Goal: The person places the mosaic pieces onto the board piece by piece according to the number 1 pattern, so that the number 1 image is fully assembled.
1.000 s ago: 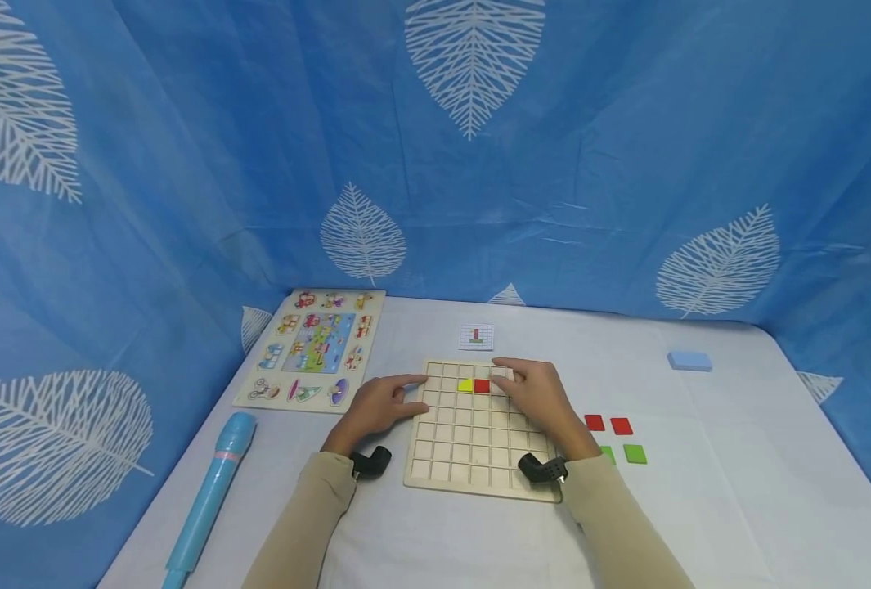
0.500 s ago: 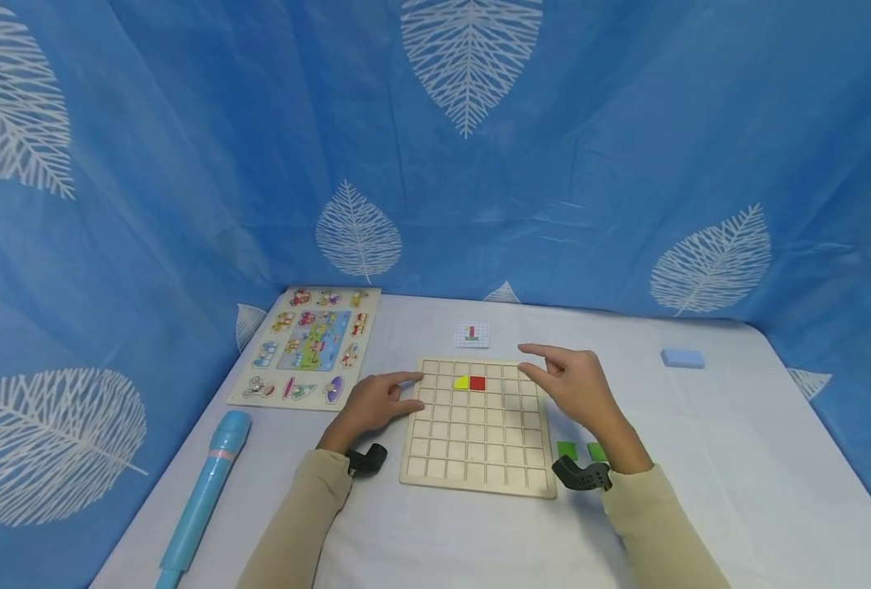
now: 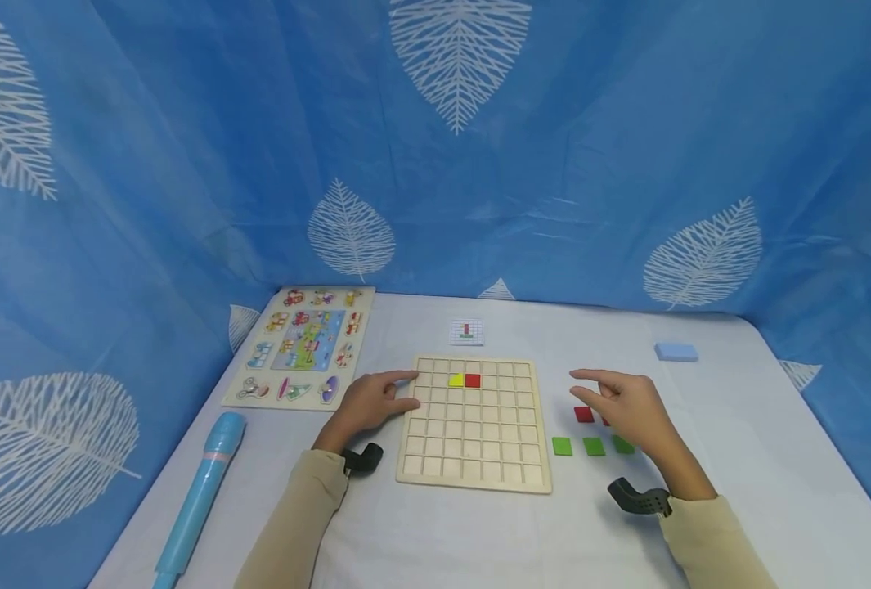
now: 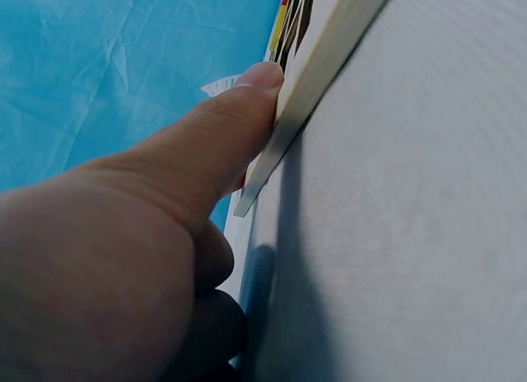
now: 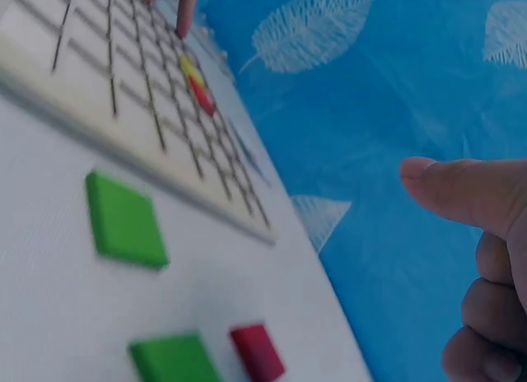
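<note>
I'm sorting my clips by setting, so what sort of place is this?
Probably a play corner for puzzles: a picture puzzle and a grid board lie on a white table, with a blue leaf-print curtain behind.

Matt wooden grid board [image 3: 473,429], glossy creased backdrop [image 3: 553,172]

The left hand [image 3: 365,403], at the end of a forward-stretched left arm [image 3: 293,511], has thumb and index finger apart; farther right, the right hand [image 3: 626,407] has thumb and index finger parted, its other fingers curled
</note>
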The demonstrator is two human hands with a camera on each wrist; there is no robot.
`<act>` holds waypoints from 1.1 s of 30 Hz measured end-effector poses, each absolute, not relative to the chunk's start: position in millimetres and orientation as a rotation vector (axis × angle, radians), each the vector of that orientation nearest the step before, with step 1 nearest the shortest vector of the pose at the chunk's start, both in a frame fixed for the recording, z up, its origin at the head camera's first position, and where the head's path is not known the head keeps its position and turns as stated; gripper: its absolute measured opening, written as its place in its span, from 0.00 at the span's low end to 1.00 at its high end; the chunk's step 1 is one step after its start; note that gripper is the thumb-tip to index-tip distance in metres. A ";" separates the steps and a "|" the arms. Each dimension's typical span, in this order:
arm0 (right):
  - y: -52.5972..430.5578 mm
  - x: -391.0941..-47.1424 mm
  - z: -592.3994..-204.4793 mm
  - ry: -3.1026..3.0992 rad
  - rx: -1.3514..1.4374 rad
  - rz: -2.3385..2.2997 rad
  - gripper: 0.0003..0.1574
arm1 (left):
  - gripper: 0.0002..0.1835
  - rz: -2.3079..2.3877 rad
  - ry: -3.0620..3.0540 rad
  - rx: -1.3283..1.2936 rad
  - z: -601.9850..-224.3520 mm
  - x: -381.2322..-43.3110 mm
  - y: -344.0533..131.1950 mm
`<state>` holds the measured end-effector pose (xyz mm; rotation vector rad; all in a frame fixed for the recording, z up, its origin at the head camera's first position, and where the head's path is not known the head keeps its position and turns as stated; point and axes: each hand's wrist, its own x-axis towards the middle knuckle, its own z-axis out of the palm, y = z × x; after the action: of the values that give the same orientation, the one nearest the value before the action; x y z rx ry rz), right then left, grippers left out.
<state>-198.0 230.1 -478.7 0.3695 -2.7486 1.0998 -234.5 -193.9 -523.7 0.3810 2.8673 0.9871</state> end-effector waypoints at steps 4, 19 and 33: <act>247.2 -196.1 -495.1 -2.784 0.307 1.080 0.22 | 0.31 0.989 2.861 0.365 -524.2 -233.7 -194.1; 272.2 -200.1 -525.6 -2.853 0.178 1.164 0.26 | 0.31 1.001 2.859 0.372 -522.8 -234.1 -194.3; 264.8 -199.8 -523.6 -2.986 0.205 1.046 0.30 | 0.31 1.023 2.849 0.407 -523.6 -235.5 -195.9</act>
<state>-199.8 264.8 -523.6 0.2050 -2.9860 1.0464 -235.5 -195.9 -523.6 0.4069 2.8493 1.0225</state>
